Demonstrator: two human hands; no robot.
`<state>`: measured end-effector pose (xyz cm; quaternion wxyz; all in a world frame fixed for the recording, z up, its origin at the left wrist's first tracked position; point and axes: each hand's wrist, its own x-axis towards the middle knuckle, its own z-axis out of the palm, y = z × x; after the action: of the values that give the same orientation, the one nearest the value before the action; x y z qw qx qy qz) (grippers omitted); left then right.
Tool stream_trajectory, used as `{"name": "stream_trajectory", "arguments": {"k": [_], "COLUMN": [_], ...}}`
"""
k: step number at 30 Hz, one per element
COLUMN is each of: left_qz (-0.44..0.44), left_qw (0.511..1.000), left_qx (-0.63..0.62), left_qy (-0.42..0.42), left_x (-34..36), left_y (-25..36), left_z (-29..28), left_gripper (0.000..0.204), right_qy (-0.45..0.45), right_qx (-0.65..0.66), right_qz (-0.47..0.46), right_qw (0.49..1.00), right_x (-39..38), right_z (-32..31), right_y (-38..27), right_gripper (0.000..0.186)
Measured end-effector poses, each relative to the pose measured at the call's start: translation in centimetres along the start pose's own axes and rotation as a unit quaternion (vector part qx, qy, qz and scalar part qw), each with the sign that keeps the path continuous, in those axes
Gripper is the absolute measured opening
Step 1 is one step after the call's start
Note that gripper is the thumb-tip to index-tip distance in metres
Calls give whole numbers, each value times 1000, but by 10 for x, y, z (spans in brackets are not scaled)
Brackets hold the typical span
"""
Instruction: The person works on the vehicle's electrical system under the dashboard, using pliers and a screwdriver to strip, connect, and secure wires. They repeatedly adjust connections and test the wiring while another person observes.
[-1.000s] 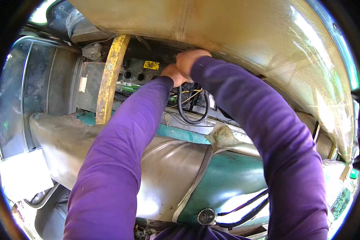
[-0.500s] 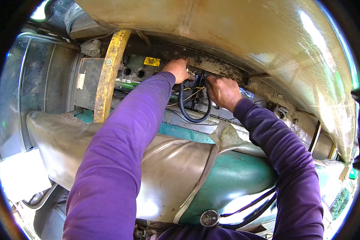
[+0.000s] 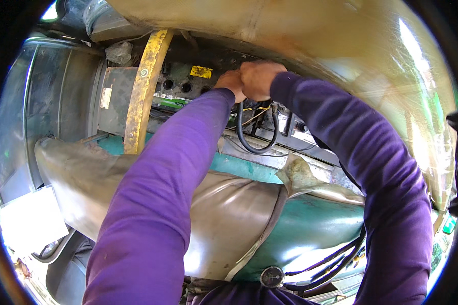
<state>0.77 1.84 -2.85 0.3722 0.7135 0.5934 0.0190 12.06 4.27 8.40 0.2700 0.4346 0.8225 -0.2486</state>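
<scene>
My left hand (image 3: 231, 84) reaches into the machine bay, its fingers curled and mostly hidden. Pressed up against it is my right hand (image 3: 260, 80), closed like a fist with its back toward me. A thick black hose (image 3: 258, 150) hangs in a U-shaped loop just below both hands. One leg of this loop runs up to the hands, and the other ends beside thin yellow wires (image 3: 259, 112). What the fingers grip is hidden behind the knuckles.
A worn yellow bar (image 3: 146, 76) stands left of my hands, before a grey box (image 3: 121, 101). A tan cover (image 3: 331, 35) hangs overhead. Nearer lie a tan-and-green padded cover (image 3: 229, 203) and a round gauge (image 3: 272, 277) with black hoses (image 3: 341, 259).
My right hand has left the right leg of the hose loop and moved up and left against my left hand. The view has shifted slightly.
</scene>
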Motion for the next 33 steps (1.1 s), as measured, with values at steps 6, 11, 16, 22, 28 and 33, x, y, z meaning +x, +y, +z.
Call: {"name": "stream_trajectory", "arguments": {"k": [6, 11, 16, 22, 28, 33], "left_qz": [3, 20, 14, 5, 7, 20], "left_qw": [997, 999, 999, 999, 999, 999], "left_qx": [-76, 17, 4, 17, 7, -6], "left_qy": [-13, -45, -28, -49, -43, -47], "left_x": [-10, 2, 0, -1, -5, -6], "left_y": [-10, 1, 6, 11, 14, 12], "left_z": [5, -4, -9, -15, -17, -19], "left_gripper": [52, 62, 65, 73, 71, 69], "right_qy": [-43, 73, 120, 199, 195, 193], "right_qx": [-131, -26, -42, 10, 30, 58], "right_qz": [73, 12, 2, 94, 40, 72], "right_qw": [988, 997, 992, 975, 980, 977], "right_x": [57, 3, -76, -100, -81, -71], "right_z": [5, 5, 51, 85, 77, 88], "right_y": [-32, 7, 42, 53, 59, 52], "right_gripper": [36, 33, 18, 21, 24, 24]}}
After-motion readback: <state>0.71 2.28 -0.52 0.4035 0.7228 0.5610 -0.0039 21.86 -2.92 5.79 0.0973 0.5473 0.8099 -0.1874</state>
